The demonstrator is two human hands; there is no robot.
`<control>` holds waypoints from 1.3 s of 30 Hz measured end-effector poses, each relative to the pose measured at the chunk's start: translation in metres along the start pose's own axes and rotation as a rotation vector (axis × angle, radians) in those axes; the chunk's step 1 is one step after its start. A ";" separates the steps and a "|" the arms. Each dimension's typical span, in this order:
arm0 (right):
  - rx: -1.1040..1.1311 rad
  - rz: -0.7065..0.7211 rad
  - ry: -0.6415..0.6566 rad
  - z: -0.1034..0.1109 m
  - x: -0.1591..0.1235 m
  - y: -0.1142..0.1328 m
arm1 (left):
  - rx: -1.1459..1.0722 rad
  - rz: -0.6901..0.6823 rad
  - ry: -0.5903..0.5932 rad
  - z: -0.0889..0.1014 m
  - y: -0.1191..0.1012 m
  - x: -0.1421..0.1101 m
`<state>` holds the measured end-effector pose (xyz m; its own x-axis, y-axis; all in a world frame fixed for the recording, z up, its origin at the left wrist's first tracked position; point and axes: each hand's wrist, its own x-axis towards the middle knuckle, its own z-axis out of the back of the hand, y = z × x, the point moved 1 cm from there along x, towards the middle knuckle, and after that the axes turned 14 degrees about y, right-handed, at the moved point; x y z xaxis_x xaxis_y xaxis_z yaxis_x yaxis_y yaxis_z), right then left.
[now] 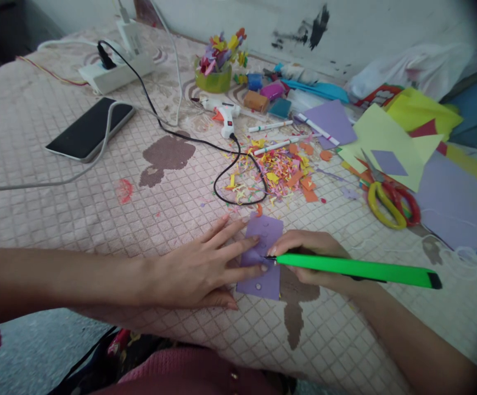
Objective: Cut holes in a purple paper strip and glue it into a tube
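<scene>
A small strip of purple paper (258,286) lies on the patterned tablecloth in front of me, with a few small round marks or holes down it. My left hand (205,269) rests flat from the left, fingers spread, several fingertips pressing on the strip. From the right, my right hand (314,247) is closed around a bright green utility knife (357,269). Its dark tip meets the middle of the paper, close to my left fingertips; whether it has pierced the sheet I cannot tell. The knife's long handle points away to the right.
Beyond the strip lie a heap of paper scraps (281,170) and a white glue gun (224,115) with a looped black cord. Scissors (386,203) and coloured sheets (456,192) are at the right. A phone (92,129) and power strip (114,74) sit back left.
</scene>
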<state>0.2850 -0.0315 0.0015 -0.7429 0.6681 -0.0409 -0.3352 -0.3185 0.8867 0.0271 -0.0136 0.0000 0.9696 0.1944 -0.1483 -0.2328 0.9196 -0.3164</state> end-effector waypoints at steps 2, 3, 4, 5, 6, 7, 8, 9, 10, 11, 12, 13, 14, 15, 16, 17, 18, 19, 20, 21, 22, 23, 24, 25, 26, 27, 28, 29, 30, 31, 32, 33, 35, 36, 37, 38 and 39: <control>-0.003 -0.013 -0.004 0.000 0.000 0.000 | 0.000 -0.005 0.013 0.000 0.001 0.000; 0.000 -0.014 -0.004 0.000 -0.001 -0.001 | 0.001 -0.007 0.023 0.000 0.001 0.000; 0.006 -0.009 0.000 0.000 -0.001 -0.001 | 0.001 -0.010 0.032 -0.001 0.001 0.000; 0.013 -0.002 0.008 0.000 -0.001 -0.001 | 0.001 -0.014 0.036 -0.001 0.002 0.000; 0.019 0.004 0.012 0.000 -0.001 -0.002 | -0.001 -0.018 0.036 -0.001 0.002 0.000; 0.023 0.008 0.014 0.000 -0.002 -0.002 | -0.005 -0.020 0.034 -0.001 0.002 0.000; 0.026 0.007 0.017 0.000 -0.002 -0.003 | -0.012 -0.024 0.030 -0.001 0.003 0.000; 0.030 0.006 0.017 0.000 -0.003 -0.004 | -0.019 -0.024 0.026 0.000 0.003 0.001; 0.035 0.003 0.019 0.000 -0.004 -0.005 | -0.025 -0.023 0.024 0.000 0.003 0.001; 0.041 0.002 0.018 0.000 -0.004 -0.006 | -0.030 -0.023 0.022 0.001 0.003 0.001; 0.047 0.000 0.020 0.000 -0.005 -0.006 | -0.033 -0.021 0.021 0.001 0.003 0.001; 0.055 0.000 0.022 0.000 -0.005 -0.007 | -0.033 -0.020 0.020 0.001 0.002 0.001; 0.061 0.001 0.023 0.001 -0.005 -0.007 | -0.031 -0.019 0.025 0.002 0.002 0.001; 0.063 0.000 0.024 0.001 -0.005 -0.007 | -0.028 -0.018 0.029 0.002 0.002 0.001; 0.062 -0.002 0.030 0.001 -0.005 -0.007 | -0.025 -0.016 0.037 0.002 0.002 0.001; 0.059 -0.002 0.032 0.001 -0.005 -0.007 | -0.021 -0.014 0.045 0.002 0.002 0.001; 0.056 -0.004 0.034 0.001 -0.005 -0.007 | -0.017 -0.013 0.054 0.002 0.001 0.002; 0.054 -0.003 0.034 0.001 -0.005 -0.007 | -0.013 -0.012 0.063 0.002 0.001 0.002; 0.054 -0.003 0.035 0.001 -0.005 -0.007 | -0.007 -0.011 0.069 0.003 0.001 0.002; 0.055 -0.003 0.032 0.001 -0.005 -0.007 | -0.003 -0.010 0.072 0.003 0.001 0.002; 0.055 -0.006 0.030 0.001 -0.004 -0.007 | 0.000 -0.010 0.073 0.003 0.001 0.002; 0.052 -0.012 0.028 0.001 -0.004 -0.006 | 0.002 -0.013 0.071 0.003 0.002 0.002; 0.050 -0.015 0.030 0.001 -0.004 -0.006 | 0.001 -0.015 0.068 0.003 0.002 0.002; 0.049 -0.017 0.033 0.001 -0.004 -0.005 | -0.001 -0.019 0.063 0.003 0.002 0.002; 0.051 -0.020 0.037 0.002 -0.004 -0.005 | -0.002 -0.023 0.059 0.003 0.003 0.002; 0.052 -0.020 0.038 0.002 -0.003 -0.004 | -0.003 -0.026 0.056 0.002 0.003 0.001; 0.055 -0.020 0.039 0.002 -0.003 -0.003 | -0.002 -0.025 0.056 0.002 0.004 0.001; 0.056 -0.019 0.039 0.002 -0.003 -0.003 | -0.001 -0.024 0.059 0.002 0.004 0.001; 0.055 -0.023 0.040 0.002 -0.003 -0.002 | 0.001 -0.023 0.065 0.002 0.004 0.001; 0.051 -0.027 0.038 0.002 -0.003 -0.002 | 0.001 -0.023 0.071 0.002 0.004 0.002; 0.048 -0.030 0.036 0.002 -0.003 -0.002 | -0.001 -0.023 0.076 0.002 0.004 0.002; 0.049 -0.034 0.037 0.002 -0.003 -0.002 | -0.004 -0.022 0.078 0.002 0.004 0.002; 0.051 -0.037 0.035 0.002 -0.003 -0.002 | -0.011 -0.024 0.074 0.002 0.004 0.002; 0.053 -0.033 0.033 0.002 -0.003 -0.003 | -0.014 -0.024 0.071 0.001 0.004 0.002; 0.054 -0.028 0.032 0.002 -0.003 -0.003 | -0.017 -0.026 0.069 0.001 0.004 0.002; 0.052 -0.028 0.034 0.002 -0.003 -0.003 | -0.020 -0.026 0.069 0.001 0.004 0.002; 0.050 -0.029 0.034 0.002 -0.003 -0.003 | -0.022 -0.024 0.068 0.001 0.004 0.002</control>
<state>0.2892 -0.0307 0.0004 -0.7528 0.6531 -0.0818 -0.3283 -0.2648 0.9067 0.0280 -0.0094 -0.0005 0.9679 0.1476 -0.2035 -0.2113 0.9161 -0.3407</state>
